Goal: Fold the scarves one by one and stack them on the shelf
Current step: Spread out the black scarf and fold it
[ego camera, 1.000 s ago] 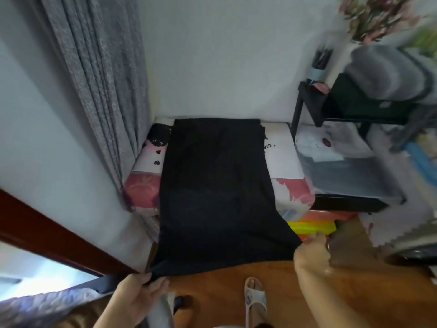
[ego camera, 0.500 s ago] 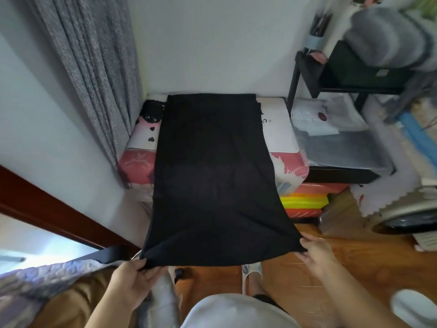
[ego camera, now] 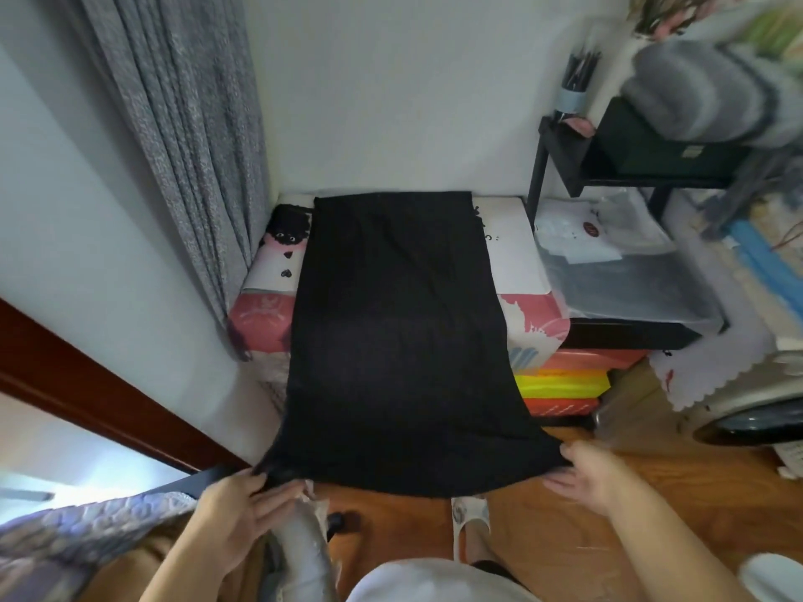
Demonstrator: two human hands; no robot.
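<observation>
A black scarf lies stretched over a pink and white box, its far end flat on top and its near end pulled out towards me above the floor. My left hand pinches the near left corner. My right hand pinches the near right corner. At the upper right stands a black shelf holding a dark box with a folded grey striped scarf on it. A grey cloth lies on my lap.
A grey curtain hangs at the left by a white wall. Right of the box sit a black case under plastic-wrapped items, flat orange and yellow boxes and a fan. A slipper rests on the wooden floor.
The scarf's near edge has been drawn closer to me and held taut; both hands keep their corners. The view has tilted down, bringing my lap into sight.
</observation>
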